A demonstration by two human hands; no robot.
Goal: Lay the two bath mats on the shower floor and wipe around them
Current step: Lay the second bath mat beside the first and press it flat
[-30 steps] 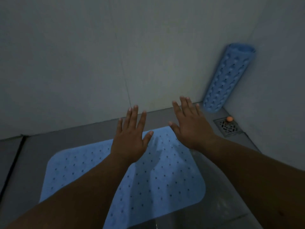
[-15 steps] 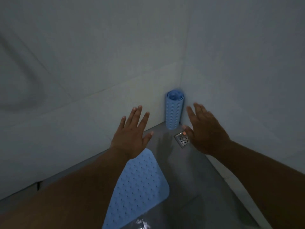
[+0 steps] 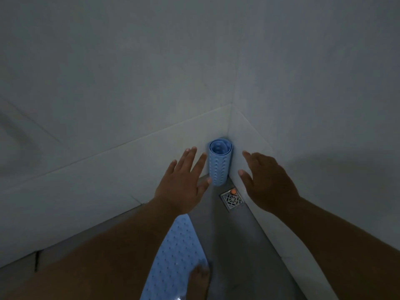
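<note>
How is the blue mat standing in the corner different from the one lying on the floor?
The rolled mat is curled into a tube and stands upright in the wall corner; the flat mat is unrolled and lies on the floor. The rolled mat is reached for by both open hands; a bare foot rests at the flat mat's edge. Both are light blue and dotted.

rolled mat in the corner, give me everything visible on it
The rolled mat is light blue and looks like soft rubber or plastic, wound into a tube with rows of small dimples down its outside. It stands upright in the corner where the two walls meet, its lower end on the grey floor just behind the drain grate. Its open top shows the coiled layers. Neither open hand appears to touch it.
</note>
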